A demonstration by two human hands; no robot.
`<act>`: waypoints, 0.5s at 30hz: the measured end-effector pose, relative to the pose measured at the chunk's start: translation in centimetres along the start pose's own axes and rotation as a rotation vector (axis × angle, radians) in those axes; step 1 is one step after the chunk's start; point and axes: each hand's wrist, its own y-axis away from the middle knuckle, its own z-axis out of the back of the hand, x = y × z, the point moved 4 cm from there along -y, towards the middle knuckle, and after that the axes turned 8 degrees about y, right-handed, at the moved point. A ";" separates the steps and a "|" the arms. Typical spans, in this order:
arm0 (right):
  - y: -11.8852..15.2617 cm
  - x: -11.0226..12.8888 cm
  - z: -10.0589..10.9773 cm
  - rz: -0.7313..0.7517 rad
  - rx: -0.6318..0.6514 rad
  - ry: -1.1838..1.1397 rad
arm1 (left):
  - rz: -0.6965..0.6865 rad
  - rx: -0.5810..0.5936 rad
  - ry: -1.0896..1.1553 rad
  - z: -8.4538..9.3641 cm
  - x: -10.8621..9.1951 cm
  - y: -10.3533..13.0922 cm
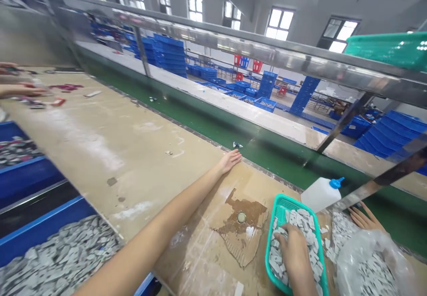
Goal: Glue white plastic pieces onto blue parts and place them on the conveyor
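My left hand reaches out to the far edge of the table, its fingers stretched and apart, with nothing visible in it. Just beyond its fingertips, a small dark-blue and white piece lies on the green conveyor belt. Down in the turquoise plastic basket is my right hand, thumb and fingers curled together among flat grey-white pieces. Whatever those fingers pinch is hidden. Left of the basket, a round metal-like cap sits on a torn cardboard sheet.
A white bottle with a blue cap stands behind the basket. At right, another person's hand is beside a clear bag of pieces. A blue bin of grey pieces is at lower left. Another person's hands work at far left.
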 end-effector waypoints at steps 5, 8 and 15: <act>-0.6 -1.2 -1.7 0.003 0.162 0.091 | 0.084 0.097 0.029 -0.3 0.0 1.5; -0.8 -1.3 -2.0 0.022 0.191 0.105 | 0.142 0.140 0.040 0.5 0.1 2.7; -0.5 -0.3 -1.6 -0.046 0.032 0.114 | 0.160 0.184 0.158 3.0 0.1 3.6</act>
